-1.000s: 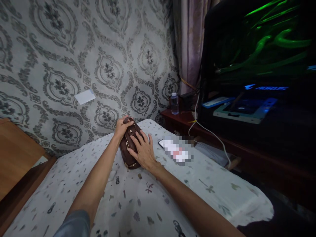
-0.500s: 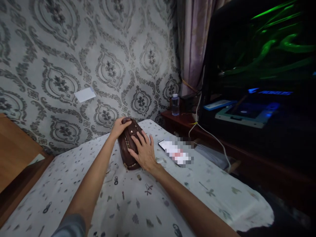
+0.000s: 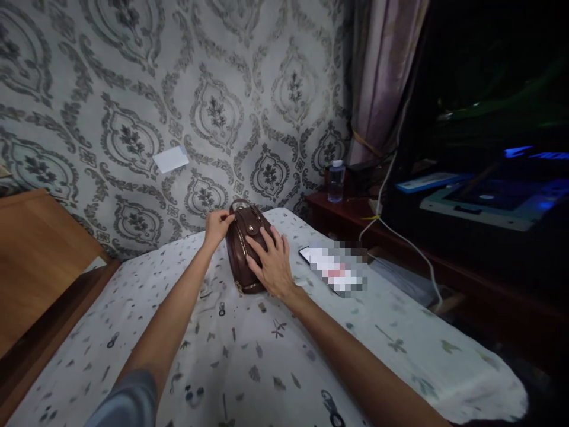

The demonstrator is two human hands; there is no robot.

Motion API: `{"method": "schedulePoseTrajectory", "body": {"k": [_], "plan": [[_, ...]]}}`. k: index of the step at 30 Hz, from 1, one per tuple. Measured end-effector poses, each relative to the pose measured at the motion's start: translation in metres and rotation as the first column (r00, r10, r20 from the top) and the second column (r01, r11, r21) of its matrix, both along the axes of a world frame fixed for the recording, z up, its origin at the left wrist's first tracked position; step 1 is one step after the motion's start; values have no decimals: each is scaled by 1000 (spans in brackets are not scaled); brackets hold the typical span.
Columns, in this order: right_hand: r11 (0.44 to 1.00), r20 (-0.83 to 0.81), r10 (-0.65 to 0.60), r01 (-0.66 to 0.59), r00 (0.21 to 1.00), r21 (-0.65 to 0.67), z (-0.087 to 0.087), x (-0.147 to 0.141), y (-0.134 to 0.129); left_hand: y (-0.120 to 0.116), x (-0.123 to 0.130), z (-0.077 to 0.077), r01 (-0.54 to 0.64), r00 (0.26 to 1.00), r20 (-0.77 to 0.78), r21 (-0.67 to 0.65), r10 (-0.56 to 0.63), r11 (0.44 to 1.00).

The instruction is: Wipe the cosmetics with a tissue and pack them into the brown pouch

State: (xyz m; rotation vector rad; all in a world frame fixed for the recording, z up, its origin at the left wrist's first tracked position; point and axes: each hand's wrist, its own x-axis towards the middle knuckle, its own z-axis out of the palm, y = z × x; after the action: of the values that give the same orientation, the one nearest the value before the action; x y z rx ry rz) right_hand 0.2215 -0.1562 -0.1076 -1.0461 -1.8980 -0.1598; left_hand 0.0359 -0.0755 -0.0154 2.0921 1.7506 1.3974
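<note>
A dark brown leather handbag [image 3: 239,254] with gold zip edging and a round metal stud lies on the patterned bed sheet [image 3: 249,362]. My right hand [image 3: 274,265] rests flat across its top, fingers spread. At the bag's far left corner, my left hand [image 3: 217,226] is closed in a pinch; the small part between its fingertips is too little to make out. Behind that corner rises the bag's loop handle [image 3: 240,203].
To the right of the bag lies a phone [image 3: 329,268] with a blurred screen. A clear bottle [image 3: 336,182] stands on the dark red desk [image 3: 317,204], where a white cable [image 3: 413,249] hangs down. A wooden board [image 3: 48,249] borders the bed at left.
My left hand has gone from gripping the bag's far end to pinching at its left corner, and the handle now shows. My right hand stays on the bag. The view has swung left.
</note>
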Motion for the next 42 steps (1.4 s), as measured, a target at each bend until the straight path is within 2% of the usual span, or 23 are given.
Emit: {"method": "schedulePoseTrajectory", "body": {"k": [8, 15, 20, 25, 27, 29, 31, 33, 38, 42], "plan": [[1000, -19, 9, -9, 1000, 8, 1, 0, 1, -17, 8, -6, 10, 995, 97, 53, -15, 999], [1000, -32, -5, 6, 999, 28, -1, -2, 3, -35, 12, -7, 91, 979, 181, 45, -97, 995], [1000, -39, 14, -14, 999, 4, 1, 0, -1, -26, 12, 4, 160, 985, 67, -40, -157, 986], [1000, -77, 17, -15, 997, 19, -3, 6, -10, -7, 36, 17, 259, 964, -26, -114, -264, 959], [999, -98, 14, -11, 995, 36, -7, 9, -13, -3, 49, 21, 215, 968, -93, -184, -235, 959], [999, -121, 16, -10, 993, 49, -10, 11, -15, -1, 60, 22, 85, 973, -192, -234, -132, 968], [998, -130, 21, -13, 991, 62, -13, 13, -16, -1, 67, 22, -55, 957, -290, -224, -13, 973], [997, -126, 23, -14, 992, 72, -15, 14, -16, -2, 71, 21, -123, 937, -344, -165, 60, 979], [998, -87, 6, -1, 996, 57, -17, 14, -14, 1, 72, 14, -90, 949, -308, -71, 64, 993], [1000, -63, -14, 15, 998, 15, -16, 14, -14, 8, 70, 9, -20, 985, -172, -103, 2, 994]]}}
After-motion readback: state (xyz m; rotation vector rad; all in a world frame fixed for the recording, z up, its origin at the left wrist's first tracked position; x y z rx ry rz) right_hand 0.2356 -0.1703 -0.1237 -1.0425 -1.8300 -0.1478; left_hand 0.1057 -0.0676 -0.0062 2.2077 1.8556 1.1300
